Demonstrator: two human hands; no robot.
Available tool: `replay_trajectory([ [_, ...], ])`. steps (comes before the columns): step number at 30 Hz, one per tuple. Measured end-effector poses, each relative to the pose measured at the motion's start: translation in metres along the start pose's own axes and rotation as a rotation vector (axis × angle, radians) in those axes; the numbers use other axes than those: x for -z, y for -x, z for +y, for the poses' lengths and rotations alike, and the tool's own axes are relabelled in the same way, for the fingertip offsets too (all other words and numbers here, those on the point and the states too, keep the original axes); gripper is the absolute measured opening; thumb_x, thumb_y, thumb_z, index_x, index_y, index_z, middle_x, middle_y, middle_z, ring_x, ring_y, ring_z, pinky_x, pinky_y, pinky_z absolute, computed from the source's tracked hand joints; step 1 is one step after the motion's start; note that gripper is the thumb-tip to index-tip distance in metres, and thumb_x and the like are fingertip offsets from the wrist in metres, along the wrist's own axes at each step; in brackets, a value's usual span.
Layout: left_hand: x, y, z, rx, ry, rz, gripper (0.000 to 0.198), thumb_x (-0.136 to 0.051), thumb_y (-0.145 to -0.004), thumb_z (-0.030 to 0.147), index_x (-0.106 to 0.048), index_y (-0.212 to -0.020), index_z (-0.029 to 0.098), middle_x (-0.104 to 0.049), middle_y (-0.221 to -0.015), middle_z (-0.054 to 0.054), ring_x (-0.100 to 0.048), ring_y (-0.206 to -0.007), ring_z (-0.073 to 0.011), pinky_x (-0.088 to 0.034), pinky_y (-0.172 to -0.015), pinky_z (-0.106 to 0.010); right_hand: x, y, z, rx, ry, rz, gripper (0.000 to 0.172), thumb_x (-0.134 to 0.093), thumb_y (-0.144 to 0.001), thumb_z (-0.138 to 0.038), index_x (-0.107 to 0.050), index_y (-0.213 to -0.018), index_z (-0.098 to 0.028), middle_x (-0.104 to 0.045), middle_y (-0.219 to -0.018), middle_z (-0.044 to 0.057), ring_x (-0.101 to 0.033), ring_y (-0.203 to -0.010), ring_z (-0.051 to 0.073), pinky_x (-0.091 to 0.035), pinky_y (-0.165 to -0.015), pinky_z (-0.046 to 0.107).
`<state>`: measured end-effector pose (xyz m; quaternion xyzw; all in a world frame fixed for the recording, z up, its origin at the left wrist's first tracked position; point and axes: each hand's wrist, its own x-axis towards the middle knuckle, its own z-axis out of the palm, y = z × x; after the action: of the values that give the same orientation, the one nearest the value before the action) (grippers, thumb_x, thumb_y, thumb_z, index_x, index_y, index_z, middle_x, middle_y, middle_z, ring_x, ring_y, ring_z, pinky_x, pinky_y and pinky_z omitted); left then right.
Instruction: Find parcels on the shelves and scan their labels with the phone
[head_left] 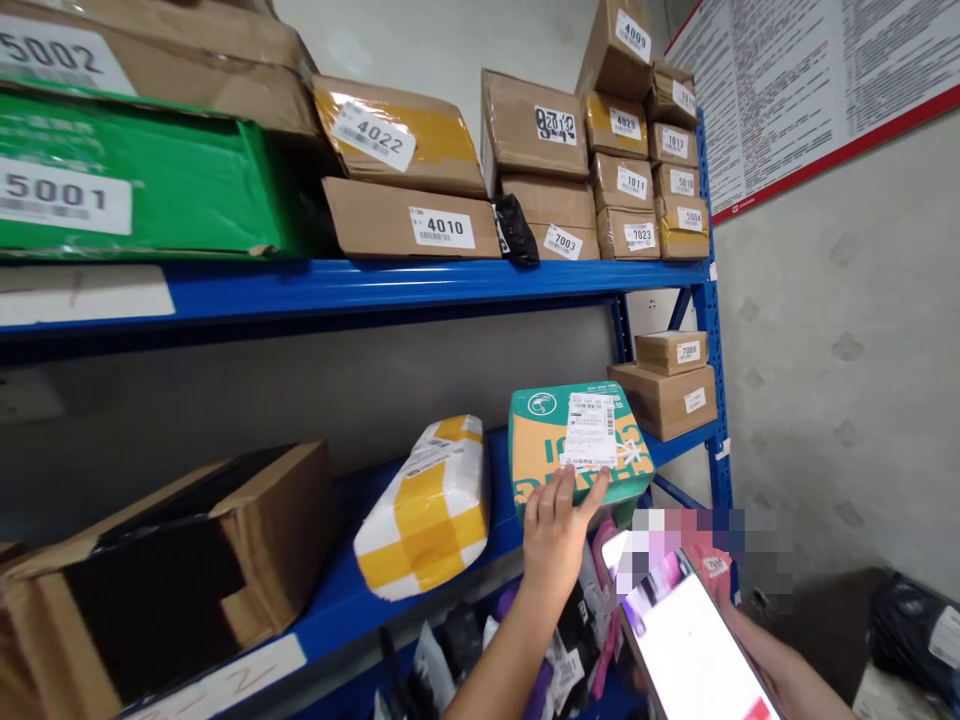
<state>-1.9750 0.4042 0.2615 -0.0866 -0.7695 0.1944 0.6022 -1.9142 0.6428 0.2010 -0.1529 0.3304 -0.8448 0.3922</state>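
My left hand (556, 515) rests with its fingers spread on the front of a green and orange box (536, 450), touching the lower edge of its white shipping label (590, 430). The box sits on the middle blue shelf. At the lower right, my right hand (750, 635) holds a phone (694, 630) by its side; the screen is lit, mostly white, and a blurred patch covers its upper part. A white parcel with yellow tape (427, 510) lies on the same shelf, left of the green and orange box.
A brown carton with black tape (187, 560) stands at the left. Labelled boxes (420, 215) line the upper shelf (420, 285). Two small cartons (667, 400) sit at the shelf's right end. Bagged parcels (570, 640) fill the shelf below. A black bag (911, 625) lies at the far right.
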Motion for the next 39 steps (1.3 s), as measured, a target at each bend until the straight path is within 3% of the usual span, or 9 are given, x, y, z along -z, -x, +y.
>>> replay_trajectory([
  [4, -0.006, 0.004, 0.000, 0.042, -0.006, 0.029, 0.042, -0.046, -0.088, 0.002, -0.067, -0.121, 0.019, -0.067, -0.118, -0.011, -0.061, -0.112, -0.0232, -0.045, -0.100, -0.038, -0.053, -0.034, -0.031, 0.072, -0.002, -0.155, 0.078, -0.038, -0.090, -0.073, -0.064, -0.125, -0.008, -0.078, -0.090, 0.018, -0.075, -0.064, 0.025, -0.057, -0.050, 0.030],
  [8, -0.007, 0.005, -0.003, -0.009, -0.007, 0.092, 0.034, -0.041, -0.090, 0.006, -0.064, -0.114, 0.014, -0.069, -0.113, -0.014, -0.059, -0.114, -0.0242, -0.045, -0.101, -0.040, -0.080, -0.063, -0.047, 0.170, 0.096, -0.160, 0.074, -0.028, -0.095, -0.069, -0.054, -0.136, -0.014, -0.079, -0.090, 0.016, -0.074, -0.061, 0.027, -0.051, -0.034, 0.028],
  [13, -0.011, 0.007, -0.004, -0.030, 0.005, 0.121, 0.043, -0.039, -0.088, 0.007, -0.055, -0.127, 0.013, -0.065, -0.120, -0.014, -0.056, -0.119, -0.0264, -0.043, -0.102, -0.043, -0.087, -0.079, -0.057, 0.271, 0.136, -0.255, 0.079, -0.039, -0.087, -0.077, -0.060, -0.131, -0.015, -0.077, -0.104, 0.018, -0.076, -0.073, 0.031, -0.057, -0.043, 0.035],
  [18, -0.023, 0.014, -0.001, 0.025, 0.095, 0.150, 0.055, -0.042, -0.086, 0.006, -0.048, -0.140, 0.012, -0.064, -0.123, -0.017, -0.056, -0.119, -0.0295, -0.045, -0.101, -0.045, -0.094, -0.076, -0.062, 0.334, 0.129, -0.199, 0.072, -0.046, -0.087, -0.072, -0.063, -0.129, -0.016, -0.077, -0.110, 0.017, -0.075, -0.088, 0.033, -0.061, -0.062, 0.041],
  [21, -0.027, 0.018, -0.003, 0.019, 0.113, 0.129, 0.059, -0.043, -0.086, 0.008, -0.044, -0.145, 0.014, -0.063, -0.126, -0.018, -0.055, -0.122, -0.0305, -0.044, -0.101, -0.046, -0.098, -0.073, -0.062, 0.343, 0.128, -0.164, 0.072, -0.043, -0.089, -0.072, -0.064, -0.128, -0.014, -0.077, -0.111, 0.018, -0.075, -0.090, 0.033, -0.061, -0.064, 0.041],
  [28, -0.026, 0.017, -0.003, 0.014, 0.143, 0.133, 0.054, -0.048, -0.083, 0.014, -0.055, -0.137, 0.014, -0.062, -0.126, -0.019, -0.054, -0.122, -0.0321, -0.042, -0.103, -0.047, -0.095, -0.075, -0.062, 0.348, 0.162, -0.176, 0.076, -0.044, -0.086, -0.075, -0.064, -0.130, -0.016, -0.076, -0.112, 0.018, -0.075, -0.083, 0.033, -0.055, -0.046, 0.035],
  [32, -0.026, 0.014, -0.003, -0.019, 0.083, 0.168, 0.048, -0.044, -0.086, 0.015, -0.054, -0.133, 0.011, -0.062, -0.125, -0.018, -0.053, -0.121, -0.0303, -0.039, -0.103, -0.045, -0.090, -0.079, -0.061, 0.364, 0.153, -0.163, 0.075, -0.051, -0.082, -0.076, -0.066, -0.125, -0.015, -0.077, -0.109, 0.017, -0.075, -0.088, 0.034, -0.058, -0.051, 0.037],
  [37, -0.020, 0.008, -0.004, -0.050, 0.043, 0.195, 0.040, -0.042, -0.088, 0.016, -0.059, -0.124, 0.007, -0.062, -0.121, -0.020, -0.051, -0.119, -0.0304, -0.038, -0.101, -0.045, -0.089, -0.082, -0.059, 0.388, 0.115, -0.158, 0.070, -0.057, -0.082, -0.072, -0.068, -0.120, -0.014, -0.077, -0.109, 0.016, -0.073, -0.100, 0.033, -0.061, -0.074, 0.042],
  [39, -0.017, 0.006, -0.003, -0.027, 0.060, 0.195, 0.039, -0.043, -0.088, 0.015, -0.060, -0.122, 0.009, -0.062, -0.121, -0.018, -0.052, -0.119, -0.0293, -0.039, -0.101, -0.044, -0.090, -0.080, -0.059, 0.370, 0.119, -0.174, 0.074, -0.057, -0.080, -0.074, -0.066, -0.122, -0.014, -0.077, -0.111, 0.017, -0.072, -0.100, 0.034, -0.062, -0.069, 0.042],
])
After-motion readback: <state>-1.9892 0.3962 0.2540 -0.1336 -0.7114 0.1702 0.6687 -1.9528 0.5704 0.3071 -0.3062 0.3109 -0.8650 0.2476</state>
